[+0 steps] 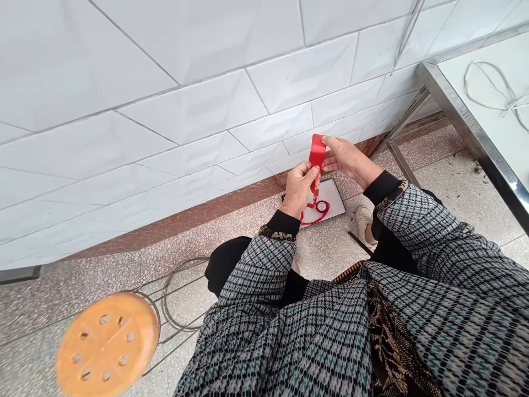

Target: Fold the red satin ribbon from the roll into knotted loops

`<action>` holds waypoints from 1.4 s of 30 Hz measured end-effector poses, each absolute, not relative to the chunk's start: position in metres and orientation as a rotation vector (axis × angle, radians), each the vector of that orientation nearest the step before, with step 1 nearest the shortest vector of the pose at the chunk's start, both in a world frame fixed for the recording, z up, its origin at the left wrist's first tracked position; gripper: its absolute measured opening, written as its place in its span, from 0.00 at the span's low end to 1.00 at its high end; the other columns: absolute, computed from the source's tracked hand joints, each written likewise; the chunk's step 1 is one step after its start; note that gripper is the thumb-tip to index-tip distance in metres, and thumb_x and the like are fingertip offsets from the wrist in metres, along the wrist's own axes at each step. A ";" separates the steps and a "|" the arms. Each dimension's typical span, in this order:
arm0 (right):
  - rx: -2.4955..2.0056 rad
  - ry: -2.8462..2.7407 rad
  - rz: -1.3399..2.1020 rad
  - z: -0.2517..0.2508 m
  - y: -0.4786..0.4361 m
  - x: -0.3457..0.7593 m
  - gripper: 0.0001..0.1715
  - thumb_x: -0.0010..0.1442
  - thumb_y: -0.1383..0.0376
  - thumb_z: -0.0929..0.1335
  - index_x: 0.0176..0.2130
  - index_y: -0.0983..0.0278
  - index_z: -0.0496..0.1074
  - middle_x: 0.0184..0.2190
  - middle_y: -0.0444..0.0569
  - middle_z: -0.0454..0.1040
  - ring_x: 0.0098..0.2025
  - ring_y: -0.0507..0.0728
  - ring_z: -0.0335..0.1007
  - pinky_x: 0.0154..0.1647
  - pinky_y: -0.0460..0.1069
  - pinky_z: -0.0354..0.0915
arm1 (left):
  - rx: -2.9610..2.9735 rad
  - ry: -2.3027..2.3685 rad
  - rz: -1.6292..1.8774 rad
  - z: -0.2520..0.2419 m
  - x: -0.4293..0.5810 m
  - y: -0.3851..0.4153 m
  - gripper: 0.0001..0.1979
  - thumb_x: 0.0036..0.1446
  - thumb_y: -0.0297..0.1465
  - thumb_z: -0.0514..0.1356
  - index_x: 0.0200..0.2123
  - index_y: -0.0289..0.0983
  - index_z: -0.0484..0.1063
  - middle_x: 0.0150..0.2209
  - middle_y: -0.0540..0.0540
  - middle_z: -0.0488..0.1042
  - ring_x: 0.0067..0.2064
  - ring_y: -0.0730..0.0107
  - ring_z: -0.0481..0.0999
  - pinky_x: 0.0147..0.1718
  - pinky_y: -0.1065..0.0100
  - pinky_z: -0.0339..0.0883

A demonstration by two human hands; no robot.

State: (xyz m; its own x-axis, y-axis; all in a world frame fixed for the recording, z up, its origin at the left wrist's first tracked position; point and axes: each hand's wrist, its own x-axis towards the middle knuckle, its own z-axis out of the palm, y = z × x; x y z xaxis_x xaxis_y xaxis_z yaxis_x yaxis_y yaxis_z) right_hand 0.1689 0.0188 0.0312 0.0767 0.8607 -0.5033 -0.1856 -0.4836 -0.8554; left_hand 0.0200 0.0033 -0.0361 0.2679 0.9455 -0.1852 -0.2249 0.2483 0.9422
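Note:
Both my hands are raised in front of me and hold a flat red strip [317, 153] upright. My left hand [298, 186] grips its lower part with curled fingers. My right hand [346, 157] pinches its upper edge from the right. From the strip's lower end hangs a red cord with a small round red and white disc [322, 207], dangling over a white board [333, 196] that lies on the floor by the wall.
An orange round stool [106, 344] with a wire frame stands on the speckled floor at the lower left. A metal-edged table [475, 129] with a loop of wire [491, 88] on it is at the right. White wall tiles fill the background.

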 end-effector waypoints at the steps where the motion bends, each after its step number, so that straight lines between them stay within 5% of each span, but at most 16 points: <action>1: -1.498 -0.701 1.559 0.031 0.019 0.169 0.13 0.78 0.57 0.66 0.43 0.63 0.72 0.25 0.46 0.78 0.22 0.50 0.73 0.24 0.41 0.70 | 0.969 0.917 0.976 -0.035 0.020 0.003 0.13 0.61 0.32 0.70 0.28 0.38 0.70 0.20 0.56 0.70 0.19 0.82 0.65 0.21 0.75 0.59; 7: -1.520 -0.661 1.601 0.033 0.019 0.170 0.14 0.78 0.56 0.65 0.44 0.63 0.72 0.23 0.46 0.77 0.21 0.51 0.73 0.24 0.42 0.71 | 0.970 0.933 0.994 -0.038 0.018 0.005 0.17 0.59 0.39 0.72 0.29 0.39 0.69 0.20 0.58 0.66 0.16 0.84 0.53 0.17 0.74 0.43; 14: -1.520 -0.650 1.643 0.031 0.020 0.171 0.16 0.78 0.54 0.64 0.44 0.63 0.73 0.22 0.48 0.77 0.21 0.52 0.73 0.23 0.42 0.71 | 1.191 1.045 1.087 -0.049 0.018 0.006 0.17 0.64 0.40 0.71 0.31 0.39 0.69 0.23 0.55 0.66 0.23 0.78 0.60 0.22 0.73 0.54; 17: -1.523 -0.616 1.713 0.030 0.020 0.172 0.21 0.78 0.50 0.63 0.41 0.62 0.72 0.24 0.50 0.78 0.21 0.52 0.73 0.22 0.42 0.71 | 1.141 1.029 1.094 -0.052 0.019 0.006 0.13 0.63 0.38 0.73 0.41 0.40 0.73 0.24 0.56 0.67 0.23 0.77 0.62 0.23 0.72 0.56; 21: -1.510 -0.614 1.878 0.034 0.019 0.175 0.27 0.78 0.46 0.60 0.40 0.62 0.72 0.23 0.51 0.79 0.19 0.52 0.71 0.21 0.42 0.71 | 1.050 0.895 0.988 -0.054 0.014 0.009 0.36 0.58 0.38 0.77 0.66 0.46 0.68 0.24 0.59 0.67 0.20 0.77 0.59 0.21 0.70 0.52; 24: -1.515 -0.632 1.972 0.039 0.018 0.178 0.29 0.78 0.46 0.58 0.39 0.63 0.73 0.21 0.52 0.78 0.18 0.52 0.70 0.18 0.42 0.69 | 1.046 0.807 0.888 -0.056 0.009 0.013 0.48 0.54 0.42 0.81 0.73 0.49 0.64 0.24 0.58 0.67 0.18 0.78 0.59 0.19 0.69 0.49; 32: -1.495 -0.760 1.971 0.041 0.012 0.181 0.33 0.79 0.42 0.59 0.44 0.64 0.76 0.26 0.53 0.80 0.24 0.55 0.77 0.23 0.44 0.75 | 0.969 0.741 0.875 -0.049 0.007 0.012 0.49 0.49 0.51 0.81 0.69 0.46 0.68 0.21 0.61 0.62 0.17 0.79 0.55 0.18 0.70 0.42; 37: -1.377 -0.997 1.677 0.041 0.002 0.179 0.16 0.72 0.54 0.74 0.53 0.59 0.76 0.41 0.49 0.85 0.40 0.55 0.83 0.34 0.44 0.79 | 0.935 0.779 0.909 -0.041 0.008 0.010 0.36 0.51 0.56 0.78 0.56 0.44 0.74 0.18 0.62 0.62 0.17 0.81 0.50 0.18 0.71 0.43; 42: -1.375 -0.921 1.568 0.039 0.002 0.167 0.09 0.71 0.59 0.75 0.46 0.61 0.76 0.39 0.47 0.83 0.38 0.53 0.80 0.39 0.46 0.79 | 0.917 0.851 0.923 -0.035 0.015 0.008 0.30 0.54 0.53 0.78 0.51 0.44 0.74 0.19 0.62 0.63 0.17 0.82 0.51 0.18 0.71 0.43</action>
